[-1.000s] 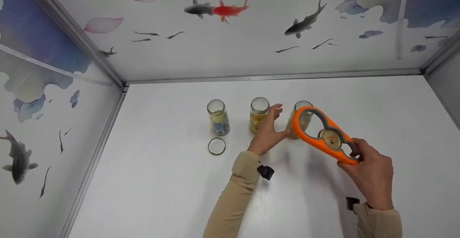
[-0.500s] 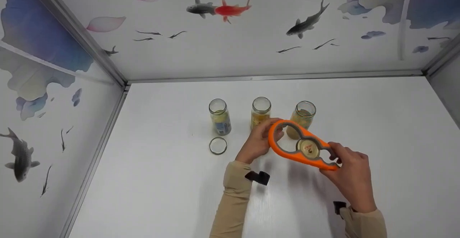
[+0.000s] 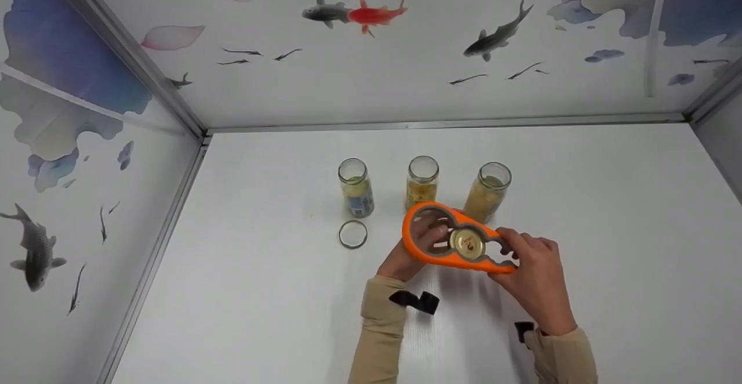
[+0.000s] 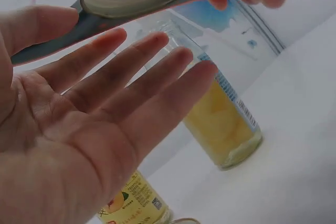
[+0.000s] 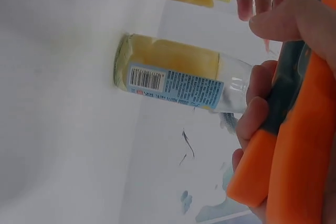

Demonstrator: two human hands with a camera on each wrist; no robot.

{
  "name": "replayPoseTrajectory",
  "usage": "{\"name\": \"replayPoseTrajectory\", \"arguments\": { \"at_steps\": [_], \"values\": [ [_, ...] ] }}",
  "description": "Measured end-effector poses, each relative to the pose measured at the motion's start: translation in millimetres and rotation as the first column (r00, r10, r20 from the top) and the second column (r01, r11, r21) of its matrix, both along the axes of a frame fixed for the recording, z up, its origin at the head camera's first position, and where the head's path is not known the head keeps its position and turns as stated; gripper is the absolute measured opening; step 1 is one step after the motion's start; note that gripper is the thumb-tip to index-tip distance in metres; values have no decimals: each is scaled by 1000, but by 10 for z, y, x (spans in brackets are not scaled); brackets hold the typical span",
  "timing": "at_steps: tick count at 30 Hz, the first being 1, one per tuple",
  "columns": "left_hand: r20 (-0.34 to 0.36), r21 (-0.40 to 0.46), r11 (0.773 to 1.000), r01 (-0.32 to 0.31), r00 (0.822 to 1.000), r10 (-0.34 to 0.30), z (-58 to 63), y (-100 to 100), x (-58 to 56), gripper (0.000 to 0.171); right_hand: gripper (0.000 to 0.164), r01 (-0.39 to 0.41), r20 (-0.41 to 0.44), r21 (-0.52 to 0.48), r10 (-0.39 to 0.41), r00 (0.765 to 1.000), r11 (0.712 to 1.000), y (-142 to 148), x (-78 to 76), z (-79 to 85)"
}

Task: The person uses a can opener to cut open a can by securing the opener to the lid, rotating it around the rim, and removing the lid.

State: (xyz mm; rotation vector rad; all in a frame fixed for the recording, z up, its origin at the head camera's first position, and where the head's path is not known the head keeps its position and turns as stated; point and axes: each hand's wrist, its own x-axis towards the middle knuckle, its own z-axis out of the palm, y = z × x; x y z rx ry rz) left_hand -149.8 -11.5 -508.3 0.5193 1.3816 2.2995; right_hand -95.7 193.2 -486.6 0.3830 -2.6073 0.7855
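My right hand grips an orange jar opener with grey inner edges by its narrow end. A gold jar lid sits wedged in the opener's middle opening, and its pale underside shows in the left wrist view. My left hand lies under the opener's wide end, fingers spread straight, palm bare, thumb at the opener's edge. Just beyond stand three lidless glass jars: a blue-labelled one on the left, a yellow-labelled one in the middle and one with yellowish contents on the right.
A round lid lies on the white table in front of the left jar. Behind the jars rises a back wall printed with fish, and a side wall closes the left.
My right hand has brought the opener and its lid left and toward me. My left hand has drawn back from between the jars to beneath the opener's wide end. The jars stay put.
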Motion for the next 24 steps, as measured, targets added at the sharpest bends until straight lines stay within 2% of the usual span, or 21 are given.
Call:
{"name": "replayPoseTrajectory", "arguments": {
  "at_steps": [2,5,11,15,17,20,24],
  "values": [
    [3,13,1000,8,1000,-8,-55,13,9,48,55,-15,-14,2,15,1000,1000,-29,-16,-12],
    [27,93,994,49,998,-51,-140,44,11,50,55,-29,-34,12,30,999,999,-62,-39,-34],
    [121,278,952,126,979,-165,-268,69,22,61,53,-35,-69,43,38,997,998,-106,-76,-72],
    [140,320,936,150,969,-203,-281,60,51,65,52,-36,-70,50,39,997,998,-133,-92,-82],
    [165,344,930,131,966,-197,-270,58,73,61,52,-36,-66,48,39,997,998,-143,-95,-82],
    [197,329,939,96,966,-168,-251,52,99,53,54,-41,-65,36,43,997,999,-151,-95,-82],
    [194,286,953,97,968,-157,-231,57,107,49,56,-51,-78,25,53,996,998,-144,-95,-85]
  ]
}}
